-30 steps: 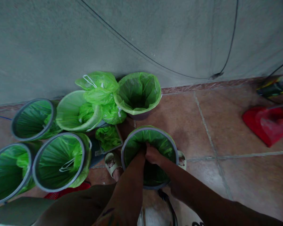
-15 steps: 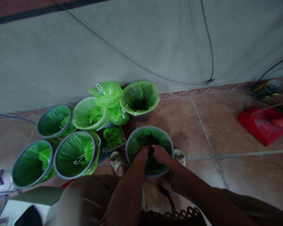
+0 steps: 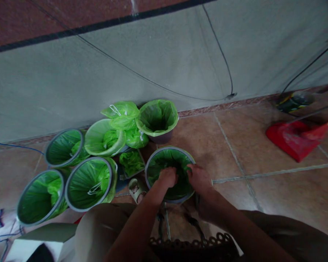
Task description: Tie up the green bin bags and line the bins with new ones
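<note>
Head view: the round bin with a grey plastic rim (image 3: 169, 148) stands on brown floor tiles in front of the person, directly below and between the two bare hands, its mouth facing up and its depth running down away from them. The left hand (image 3: 168, 177) is nearer the middle, curled over the opening with knuckles up; the right hand (image 3: 200, 179) is at the right-hand rim, fingers bent inward. Whether either grip is pinching film or only resting near it, I cannot tell, since the fingertips are largely hidden. As the bin is round, no long axis shows across its mouth. The translucent green plastic liner (image 3: 160, 162) covers the inner wall, bright near the rim and darkening toward a shadowed bottom, with soft creases. Just to its left lies a crumpled lime-green plastic bundle (image 3: 131, 162) in a shallow tray.
</note>
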Demonstrator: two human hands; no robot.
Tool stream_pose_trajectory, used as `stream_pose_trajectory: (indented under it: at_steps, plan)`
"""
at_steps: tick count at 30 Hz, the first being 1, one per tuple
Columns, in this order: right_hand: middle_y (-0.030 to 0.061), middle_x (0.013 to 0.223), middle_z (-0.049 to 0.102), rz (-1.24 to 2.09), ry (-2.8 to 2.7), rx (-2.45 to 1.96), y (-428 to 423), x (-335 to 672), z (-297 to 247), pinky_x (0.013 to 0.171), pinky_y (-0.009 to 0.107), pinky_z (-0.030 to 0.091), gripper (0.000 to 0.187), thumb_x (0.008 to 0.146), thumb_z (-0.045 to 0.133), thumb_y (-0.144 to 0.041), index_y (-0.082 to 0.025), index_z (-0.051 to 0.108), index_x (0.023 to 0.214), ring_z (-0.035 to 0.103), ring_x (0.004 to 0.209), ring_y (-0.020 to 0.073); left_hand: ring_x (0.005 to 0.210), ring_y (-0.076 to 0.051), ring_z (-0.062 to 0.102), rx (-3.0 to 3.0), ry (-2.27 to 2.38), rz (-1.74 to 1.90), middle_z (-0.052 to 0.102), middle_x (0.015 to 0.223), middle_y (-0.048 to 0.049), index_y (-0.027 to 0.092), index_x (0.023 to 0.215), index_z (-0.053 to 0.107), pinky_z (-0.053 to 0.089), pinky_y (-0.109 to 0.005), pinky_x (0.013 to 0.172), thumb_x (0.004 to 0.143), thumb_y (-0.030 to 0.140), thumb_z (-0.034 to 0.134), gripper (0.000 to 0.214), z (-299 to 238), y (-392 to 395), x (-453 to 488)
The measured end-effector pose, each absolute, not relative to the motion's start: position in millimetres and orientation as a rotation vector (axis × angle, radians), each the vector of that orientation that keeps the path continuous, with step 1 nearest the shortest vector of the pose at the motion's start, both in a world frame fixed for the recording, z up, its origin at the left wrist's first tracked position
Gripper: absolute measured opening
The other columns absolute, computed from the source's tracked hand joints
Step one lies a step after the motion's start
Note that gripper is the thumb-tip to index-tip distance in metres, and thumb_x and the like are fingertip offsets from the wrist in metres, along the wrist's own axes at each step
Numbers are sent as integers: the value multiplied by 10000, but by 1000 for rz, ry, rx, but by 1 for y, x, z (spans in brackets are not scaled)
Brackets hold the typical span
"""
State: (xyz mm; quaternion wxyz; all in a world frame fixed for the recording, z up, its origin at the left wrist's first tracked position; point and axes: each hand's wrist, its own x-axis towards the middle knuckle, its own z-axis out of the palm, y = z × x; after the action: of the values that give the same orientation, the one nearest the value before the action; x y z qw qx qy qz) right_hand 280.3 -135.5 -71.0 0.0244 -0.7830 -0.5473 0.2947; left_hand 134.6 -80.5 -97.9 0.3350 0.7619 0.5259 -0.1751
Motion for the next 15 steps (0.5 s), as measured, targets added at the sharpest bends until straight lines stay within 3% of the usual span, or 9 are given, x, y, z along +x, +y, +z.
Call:
stream_pose_trajectory:
  at_steps: [4, 8, 10, 15]
  plan:
    - [176, 1170, 646, 800, -1672, -2480, -139, 281, -73, 911, 347, 431, 381, 918, 461, -215, -106, 572, 1266, 610, 1057, 268, 1217, -359, 543, 2044, 1511, -653, 606, 1237, -239, 77, 1202, 618, 434, -477, 1010, 845, 218, 578, 386, -109, -84, 124]
    - [192, 1170, 628, 805, -1652, -2492, -147, 275, -69, 880, 345, 440, 379, 912, 465, -203, -89, 559, 1261, 609, 1062, 277, 1152, -341, 601, 1967, 1452, -760, 665, 1152, -229, 52, 1101, 670, 457, -422, 975, 781, 141, 608, 338, -121, -85, 120]
    - [185, 1152, 635, 806, -1618, -2480, -152, 278, -67, 869, 339, 446, 361, 914, 453, -201, -96, 570, 1240, 615, 1053, 273, 1119, -316, 624, 1986, 1432, -744, 690, 1108, -204, 58, 1081, 679, 463, -392, 966, 817, 173, 582, 304, -117, -84, 118]
    - [198, 1116, 660, 863, -1279, -2504, -159, 298, -77, 860, 361, 463, 346, 922, 450, -242, -96, 598, 1199, 636, 1025, 292, 1205, -262, 580, 2128, 1568, -367, 619, 1283, -167, 127, 1311, 556, 413, -363, 1059, 912, 267, 465, 432, -78, -102, 103]
